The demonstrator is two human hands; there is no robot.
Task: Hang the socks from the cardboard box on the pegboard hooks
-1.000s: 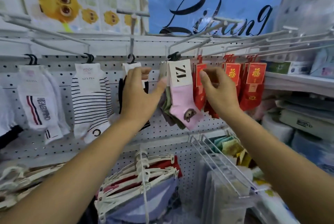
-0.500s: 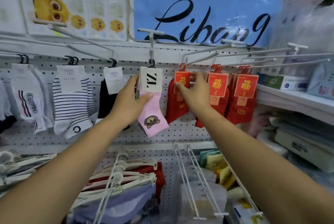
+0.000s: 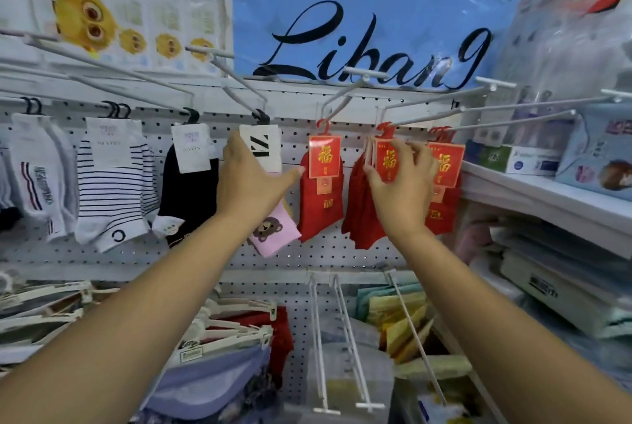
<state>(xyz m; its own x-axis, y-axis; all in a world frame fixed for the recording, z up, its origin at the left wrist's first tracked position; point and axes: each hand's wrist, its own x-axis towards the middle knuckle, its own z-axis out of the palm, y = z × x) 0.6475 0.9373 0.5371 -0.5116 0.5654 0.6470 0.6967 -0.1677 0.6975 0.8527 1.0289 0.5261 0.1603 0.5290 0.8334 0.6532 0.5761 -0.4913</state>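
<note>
One head-worn wide-angle camera faces straight at the white perforated pegboard [image 3: 345, 256] from close, at arm's reach, tilted slightly upward toward the blue banner [image 3: 369, 13] above the pegboard.

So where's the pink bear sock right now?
Head view, centre: the pink bear sock hangs on the pegboard, partly behind the left hand, between the black sock on its left and a red sock on its right.

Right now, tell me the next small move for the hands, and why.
Probably open the right hand and let go of the red socks: it pinches their cards, yet their hangers already sit on the hook close to the pegboard. The left hand only rests on the pink sock, which also hangs.
</note>
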